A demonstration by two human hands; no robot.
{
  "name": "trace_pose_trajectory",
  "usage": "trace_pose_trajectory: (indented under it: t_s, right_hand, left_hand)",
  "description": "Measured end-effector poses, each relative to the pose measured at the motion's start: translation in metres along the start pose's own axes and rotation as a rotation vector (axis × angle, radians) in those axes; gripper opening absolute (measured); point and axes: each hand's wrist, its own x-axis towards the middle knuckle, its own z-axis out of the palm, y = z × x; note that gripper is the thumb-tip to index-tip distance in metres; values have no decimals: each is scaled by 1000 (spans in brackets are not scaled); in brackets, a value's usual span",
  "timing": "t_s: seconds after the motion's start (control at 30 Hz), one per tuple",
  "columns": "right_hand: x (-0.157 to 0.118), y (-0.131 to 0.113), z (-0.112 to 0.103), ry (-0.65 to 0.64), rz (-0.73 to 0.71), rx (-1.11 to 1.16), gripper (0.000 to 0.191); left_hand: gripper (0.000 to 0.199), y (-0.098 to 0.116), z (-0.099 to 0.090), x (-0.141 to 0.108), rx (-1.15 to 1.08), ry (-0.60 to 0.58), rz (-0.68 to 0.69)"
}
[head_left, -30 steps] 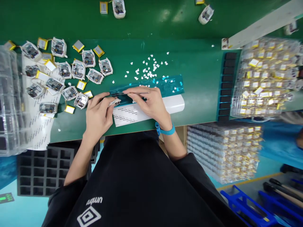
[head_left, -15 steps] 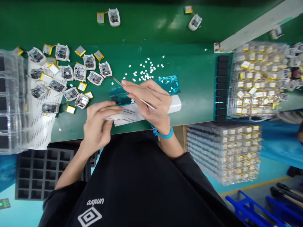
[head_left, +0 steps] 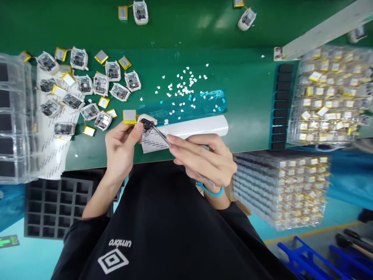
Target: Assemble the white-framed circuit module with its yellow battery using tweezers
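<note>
My left hand pinches a white watch-like housing with an exposed circuit board, over the near edge of the green bench. A yellow-edged battery sits beside the housing, at my left fingertips. In my right hand is a pair of metal tweezers, whose tips reach the inside of the housing. Whether the tips grip anything is too small to tell. Beneath lies a printed white sheet, and a white roll extends to its right. Small white stickers are scattered beyond, some on blue film.
Several open housings with batteries lie at the left, partly on printed paper. Clear trays stand at the far left. To the right are a row of black blocks, stacked battery-filled trays and a slanted white beam.
The housing and battery now show clearly at my left fingertips. My right hand has moved right and toward me, bringing the tweezer tips from near the loose housings into the held one.
</note>
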Motion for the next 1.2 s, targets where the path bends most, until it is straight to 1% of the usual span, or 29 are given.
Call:
trace_pose_trajectory:
  t_s: [0.07,0.13,0.2,0.3,0.4,0.47,0.63,0.73,0.83,1.0,1.1,1.2]
  right_hand:
    - [1,1,-1,-26,-56,43,21]
    - [0,2,2,-27,-63,59,18]
    - [-2,2,6,-18,-57,57,17]
    - [-3,2,9,-53,-78,41,18]
    - [-3,2,11,-64,-108,37,17]
    - [-3,4,13,-67,-114,44,17]
    - [-4,6,17,-71,-165,60,20]
    - [-5,5,16,-96,-163,57,22]
    - [-5,1,15,-115,-138,68,28]
    - [-2,-1,15,-91,-174,24,17]
    - [0,1,17,-90,-136,30,15]
    - [0,1,19,-52,-91,62,17]
  left_hand:
    - [30,2,1,2,-50,60,4]
    - [31,4,1,5,-82,112,-4]
    - [33,6,2,8,-54,136,3]
    - [36,9,4,9,-1,170,43]
    - [35,11,4,8,7,199,56]
    - [34,11,3,7,19,184,62]
    - [32,7,-4,5,64,75,65]
    - [32,7,-4,3,75,88,75]
    - [36,9,-1,2,101,111,47]
    - [36,10,4,0,91,158,57]
    - [32,6,6,-2,85,172,85]
    - [31,3,5,-3,91,156,99]
